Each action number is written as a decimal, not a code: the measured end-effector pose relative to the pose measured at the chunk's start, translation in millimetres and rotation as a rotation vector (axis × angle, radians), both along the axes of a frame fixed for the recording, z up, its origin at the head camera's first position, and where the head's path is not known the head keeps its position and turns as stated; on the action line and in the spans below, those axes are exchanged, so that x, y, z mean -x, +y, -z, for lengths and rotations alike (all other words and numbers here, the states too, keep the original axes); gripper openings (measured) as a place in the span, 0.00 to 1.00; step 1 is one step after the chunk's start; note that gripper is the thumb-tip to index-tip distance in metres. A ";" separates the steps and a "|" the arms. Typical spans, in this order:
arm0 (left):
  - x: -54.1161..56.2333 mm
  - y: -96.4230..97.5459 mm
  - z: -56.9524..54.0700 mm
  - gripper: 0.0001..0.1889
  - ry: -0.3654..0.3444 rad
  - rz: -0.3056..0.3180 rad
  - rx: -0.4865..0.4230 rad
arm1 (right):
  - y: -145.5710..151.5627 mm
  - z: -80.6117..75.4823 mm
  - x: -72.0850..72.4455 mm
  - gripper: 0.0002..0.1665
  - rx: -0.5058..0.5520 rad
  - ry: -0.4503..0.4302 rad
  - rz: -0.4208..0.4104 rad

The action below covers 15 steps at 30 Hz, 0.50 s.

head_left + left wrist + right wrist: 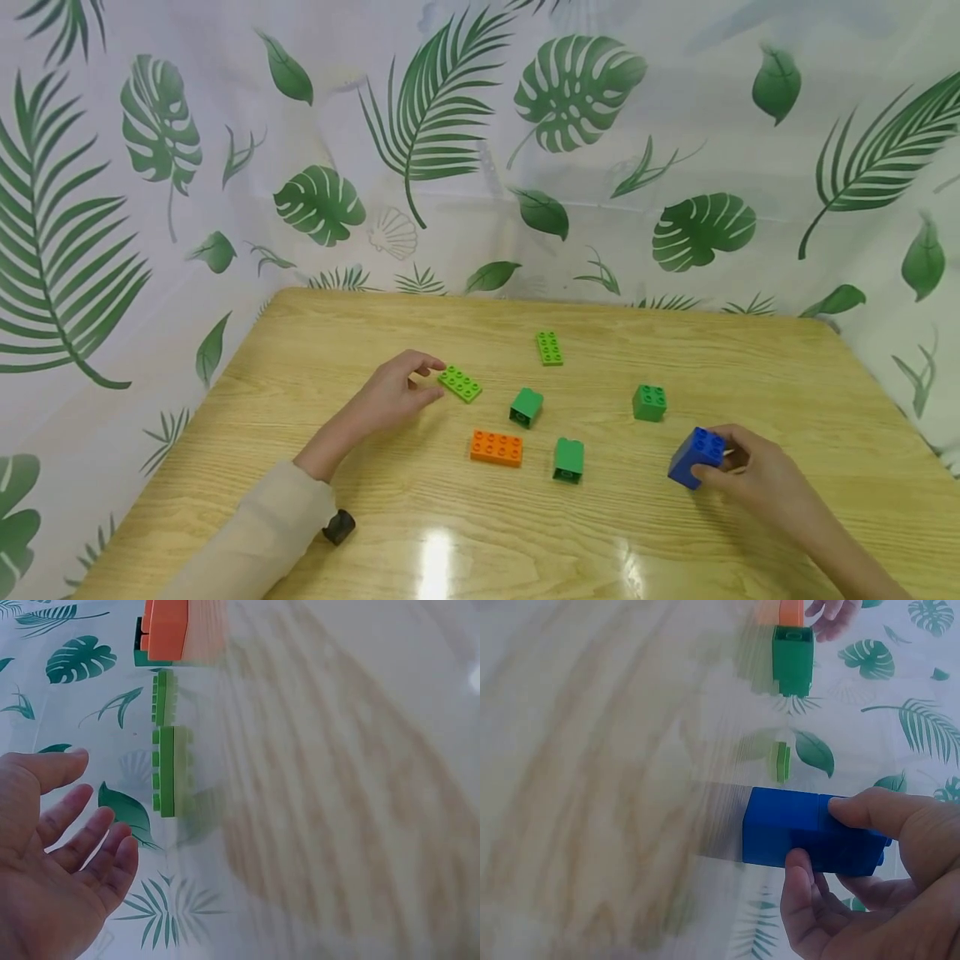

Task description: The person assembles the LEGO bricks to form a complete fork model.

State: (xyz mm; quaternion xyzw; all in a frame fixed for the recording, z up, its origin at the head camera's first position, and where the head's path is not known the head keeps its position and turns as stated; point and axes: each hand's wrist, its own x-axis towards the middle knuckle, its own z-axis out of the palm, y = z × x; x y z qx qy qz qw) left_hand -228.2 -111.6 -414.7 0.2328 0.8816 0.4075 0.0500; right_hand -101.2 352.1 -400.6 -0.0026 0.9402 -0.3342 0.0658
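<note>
My right hand [765, 475] pinches a tall blue toy brick [693, 460] between thumb and fingers at the right of the table. In the right wrist view, the blue brick [787, 829] has its studs toward the palm and a seam across its side. On the left, my left hand [397, 390] reaches beside a flat lime-green brick [460, 383], thumb and fingers apart at its near end. The left wrist view has that hand [64, 862] with loosely bent fingers holding nothing, a gap between it and the lime-green brick [168, 772].
Between the hands lie an orange brick [497, 448] and two green bricks [527, 407] on their sides. A studs-up green brick [649, 403] sits just behind the blue one. Another lime-green brick [550, 348] lies farther back. By the left sleeve is a small black object [340, 527].
</note>
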 end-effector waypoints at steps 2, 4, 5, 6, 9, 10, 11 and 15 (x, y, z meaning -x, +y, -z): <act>3.4 -0.7 1.6 0.20 0.003 0.006 0.013 | 4.1 0.1 2.0 0.36 0.001 -0.013 0.011; 6.0 -0.9 1.8 0.21 0.005 0.013 0.029 | 8.4 -0.3 4.6 0.37 0.004 -0.030 0.025; 7.4 -0.9 1.7 0.21 0.002 0.016 0.034 | 10.5 -0.5 5.9 0.38 0.003 -0.035 0.031; 8.8 -1.0 1.5 0.21 0.000 0.020 0.040 | 12.5 -0.7 7.0 0.38 0.000 -0.034 0.034; 12.8 -0.6 0.4 0.22 0.002 0.035 0.058 | 17.6 -0.8 9.4 0.38 -0.016 -0.021 0.041; 14.4 -0.3 0.3 0.22 0.002 0.041 0.064 | 18.9 -0.6 9.9 0.37 -0.024 -0.011 0.043; 16.1 -0.1 0.3 0.22 0.003 0.047 0.072 | 20.0 -0.4 10.4 0.37 -0.033 -0.001 0.044; 23.8 0.8 2.7 0.23 -0.002 0.067 0.098 | 22.0 0.7 12.3 0.35 -0.047 0.027 0.052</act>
